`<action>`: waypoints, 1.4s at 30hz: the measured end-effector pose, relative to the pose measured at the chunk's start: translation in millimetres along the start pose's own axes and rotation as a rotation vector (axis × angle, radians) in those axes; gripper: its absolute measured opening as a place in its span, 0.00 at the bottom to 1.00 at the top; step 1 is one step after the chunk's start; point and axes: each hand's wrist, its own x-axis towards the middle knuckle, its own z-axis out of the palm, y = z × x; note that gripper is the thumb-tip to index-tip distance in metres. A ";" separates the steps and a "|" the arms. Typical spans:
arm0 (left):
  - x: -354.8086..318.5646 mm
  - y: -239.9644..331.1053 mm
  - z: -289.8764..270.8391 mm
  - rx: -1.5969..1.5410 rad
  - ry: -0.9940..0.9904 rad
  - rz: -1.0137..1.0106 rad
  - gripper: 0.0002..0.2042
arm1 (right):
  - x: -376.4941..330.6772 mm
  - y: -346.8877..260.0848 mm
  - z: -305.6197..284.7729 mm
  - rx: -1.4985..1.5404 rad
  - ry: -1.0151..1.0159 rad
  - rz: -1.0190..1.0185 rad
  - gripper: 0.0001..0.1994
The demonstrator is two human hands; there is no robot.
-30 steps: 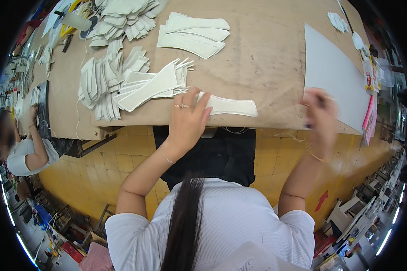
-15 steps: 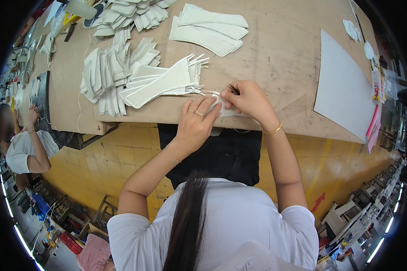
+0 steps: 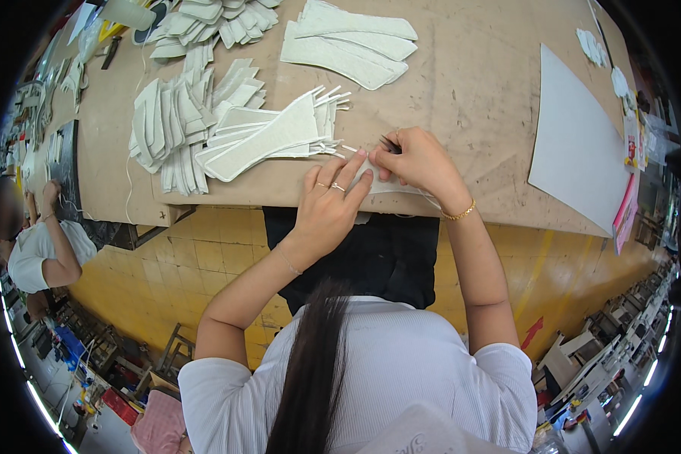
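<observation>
We're pinning a white flat fabric strip (image 3: pixel 390 184) at the brown counter (image 3: pixel 461 98) edge: left hand (image 3: pixel 327 208) flat, right hand (image 3: pixel 420 160) pinching dark small tool (image 3: pixel 390 142); fanned white stack (image 3: pixel 268 136) beside strip waiting.

Both forearms reach forward and converge; the left hand (image 3: pixel 329 204) lies palm down with fingers spread, while the right hand (image 3: pixel 418 159) is curled, fingertips pinched beside the left

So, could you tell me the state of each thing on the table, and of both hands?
left hand: flat, pressing the white piece down
right hand: closed on a small dark tool
white piece: flat at the table edge
small dark tool: held, tip out
fanned stack: spread, lying loose
grey sheet: flat, untouched
</observation>
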 end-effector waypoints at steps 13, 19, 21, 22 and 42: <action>13.9 11.6 -11.5 -0.005 -0.072 -0.115 0.25 | -49.7 34.6 -19.2 0.028 0.146 0.022 0.15; 12.7 13.0 -4.5 0.064 -0.056 -0.076 0.27 | -47.7 45.8 -14.3 -0.049 0.199 0.006 0.14; 11.2 11.8 -1.3 0.106 -0.049 -0.049 0.27 | -46.1 47.5 -14.8 -0.066 0.199 -0.007 0.14; 10.5 11.0 0.3 0.124 -0.047 -0.039 0.27 | -45.3 44.7 -16.1 -0.057 0.190 -0.005 0.14; 16.7 30.3 -0.9 0.297 -0.154 -0.012 0.28 | -33.6 31.4 -26.0 -0.121 0.060 0.070 0.12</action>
